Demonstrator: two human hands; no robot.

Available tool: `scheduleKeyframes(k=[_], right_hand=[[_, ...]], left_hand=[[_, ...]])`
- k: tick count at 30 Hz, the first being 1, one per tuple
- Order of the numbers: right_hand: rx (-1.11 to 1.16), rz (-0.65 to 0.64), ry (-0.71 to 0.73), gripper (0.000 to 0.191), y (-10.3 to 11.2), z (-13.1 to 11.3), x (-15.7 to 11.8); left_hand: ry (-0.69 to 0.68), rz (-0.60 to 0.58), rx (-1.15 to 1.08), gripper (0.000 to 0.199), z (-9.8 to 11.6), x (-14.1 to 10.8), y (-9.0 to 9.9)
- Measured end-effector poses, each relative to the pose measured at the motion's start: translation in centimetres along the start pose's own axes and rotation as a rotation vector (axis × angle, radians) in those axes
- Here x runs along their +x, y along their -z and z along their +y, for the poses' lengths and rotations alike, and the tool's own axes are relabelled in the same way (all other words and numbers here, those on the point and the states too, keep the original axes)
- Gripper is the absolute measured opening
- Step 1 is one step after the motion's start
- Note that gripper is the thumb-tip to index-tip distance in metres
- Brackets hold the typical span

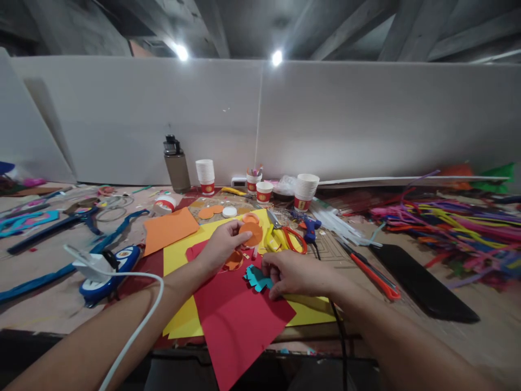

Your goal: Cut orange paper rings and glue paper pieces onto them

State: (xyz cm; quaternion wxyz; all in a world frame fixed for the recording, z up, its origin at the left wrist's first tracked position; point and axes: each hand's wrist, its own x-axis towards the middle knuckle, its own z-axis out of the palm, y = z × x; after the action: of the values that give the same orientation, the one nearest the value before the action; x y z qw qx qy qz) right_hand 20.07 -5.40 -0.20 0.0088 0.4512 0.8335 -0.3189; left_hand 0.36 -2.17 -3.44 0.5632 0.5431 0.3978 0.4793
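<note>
My left hand [223, 244] pinches an orange paper circle [251, 232] by its left edge, above the stacked sheets. My right hand [291, 273] has its fingers curled at the right end of a teal paper piece with a notched edge [257, 278], which it seems to grip. Below the hands, a red paper sheet [240, 315] lies over yellow paper [183, 315]. Another orange paper cutout [233, 261] rests on the red sheet beside my left hand. Scissors with yellow handles [273, 239] and a red handle loop [296, 240] lie just beyond my right hand.
A blue glue gun [311, 229], red utility knife [376, 278] and black phone-like slab [423, 282] lie to the right, near colourful pipe cleaners [456, 228]. Paper cup stacks [306, 191] and a bottle [177, 171] stand behind. A white cable [138, 326] crosses my left forearm.
</note>
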Motion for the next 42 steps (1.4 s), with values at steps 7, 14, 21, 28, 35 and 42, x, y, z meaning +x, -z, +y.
scheduleKeyframes(k=[7, 14, 21, 28, 35, 42], right_hand=[[-0.045, 0.092, 0.038, 0.037, 0.2, 0.1, -0.1], [-0.001, 0.039, 0.037, 0.027, -0.1, -0.1, 0.2], [-0.002, 0.051, -0.004, 0.024, 0.3, 0.8, 0.5], [0.089, -0.012, -0.055, 0.010, 1.1, 0.7, 0.2], [0.235, 0.029, 0.011, 0.013, 1.9, 0.9, -0.1], [0.428, 0.236, 0.013, 0.010, 1.8, 0.8, 0.3]], left_hand=[[-0.020, 0.020, 0.002, 0.027, -0.3, 0.1, 0.1], [0.011, 0.012, 0.002, 0.027, -0.1, 0.0, 0.1], [-0.003, -0.018, -0.041, 0.027, -0.2, 0.1, 0.2], [0.031, -0.064, -0.043, 0.028, -0.2, 0.0, 0.1], [-0.004, -0.073, -0.068, 0.023, -0.6, 0.1, 0.2], [0.007, -0.033, -0.058, 0.023, -0.4, 0.0, 0.3]])
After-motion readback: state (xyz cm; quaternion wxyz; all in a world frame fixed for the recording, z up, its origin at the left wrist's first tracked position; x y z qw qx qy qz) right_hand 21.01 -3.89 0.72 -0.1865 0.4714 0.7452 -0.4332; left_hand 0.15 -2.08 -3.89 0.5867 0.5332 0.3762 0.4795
